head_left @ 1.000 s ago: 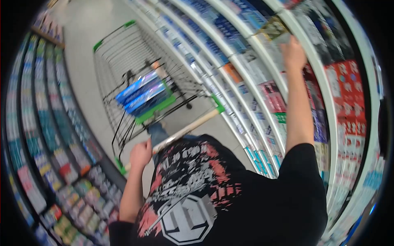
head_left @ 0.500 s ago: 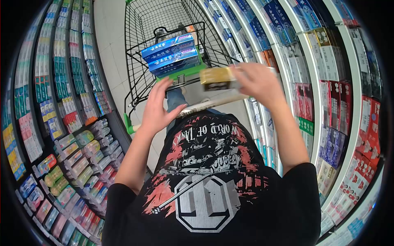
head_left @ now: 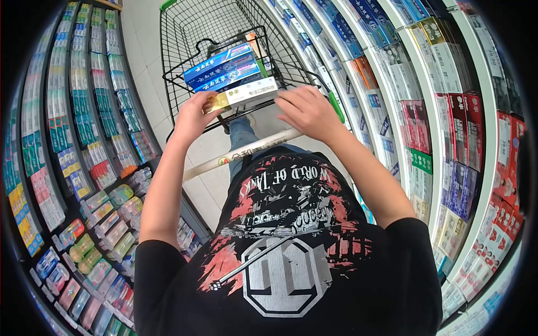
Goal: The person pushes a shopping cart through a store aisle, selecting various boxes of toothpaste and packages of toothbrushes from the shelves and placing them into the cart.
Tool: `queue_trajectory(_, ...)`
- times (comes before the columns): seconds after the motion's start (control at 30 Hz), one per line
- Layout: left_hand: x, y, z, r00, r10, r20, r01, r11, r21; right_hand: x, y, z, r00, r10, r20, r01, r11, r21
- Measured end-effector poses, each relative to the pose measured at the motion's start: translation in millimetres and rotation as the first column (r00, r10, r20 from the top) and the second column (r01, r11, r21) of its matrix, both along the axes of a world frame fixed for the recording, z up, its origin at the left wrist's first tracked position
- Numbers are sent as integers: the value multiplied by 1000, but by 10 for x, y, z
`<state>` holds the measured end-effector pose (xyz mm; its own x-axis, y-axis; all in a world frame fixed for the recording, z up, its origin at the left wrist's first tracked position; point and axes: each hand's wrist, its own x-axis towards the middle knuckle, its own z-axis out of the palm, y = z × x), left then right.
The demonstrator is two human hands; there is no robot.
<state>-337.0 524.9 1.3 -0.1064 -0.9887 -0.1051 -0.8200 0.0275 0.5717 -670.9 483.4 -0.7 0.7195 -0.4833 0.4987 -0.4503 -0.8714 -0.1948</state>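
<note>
A white and gold toothpaste box point(head_left: 246, 96) lies crosswise between my hands, in front of a stack of blue toothpaste boxes point(head_left: 224, 66) in the shopping cart point(head_left: 168, 47). My left hand point(head_left: 193, 116) is closed on its gold end, thumb on the near side. At the white end, the curled fingers of my right hand point(head_left: 309, 113) grip the corner. The blue boxes rest at the cart's near end, and their lower part is hidden behind the white and gold box.
The cart's pale handle bar point(head_left: 224, 162) runs crosswise before my body. Shelves of boxed toothpaste point(head_left: 468, 123) line the right side. Toothbrush packs point(head_left: 70, 120) hang on the left, with plastic cases point(head_left: 87, 252) below. Tiled floor point(head_left: 137, 61) shows beside the cart.
The white and gold box has moved left, turned its lettered side up, and now sits against the blue stack. My left hand has gone from empty to gripping its gold end.
</note>
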Motion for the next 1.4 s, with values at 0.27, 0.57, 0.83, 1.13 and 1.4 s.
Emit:
queue_trajectory(0.27,279,36,-880,996,89,21,-90,992,83,-296,357,-645,983,-84,-163,108,983,148)
queue_trajectory(0.57,316,-207,-1099,810,-339,479,274,940,203,-273,352,-578,982,-114,-149,133,982,131)
queue_trajectory(0.83,372,-293,-1301,613,-531,585,502,833,231,-266,365,-551,979,-122,-163,146,979,145)
queue_trajectory(1.13,139,-435,-1280,654,-572,496,502,818,282,-245,363,-509,972,-127,-196,158,976,151)
queue_trajectory(1.4,94,-442,-1267,748,-528,402,480,849,221,-227,358,-498,968,-136,-212,171,973,156)
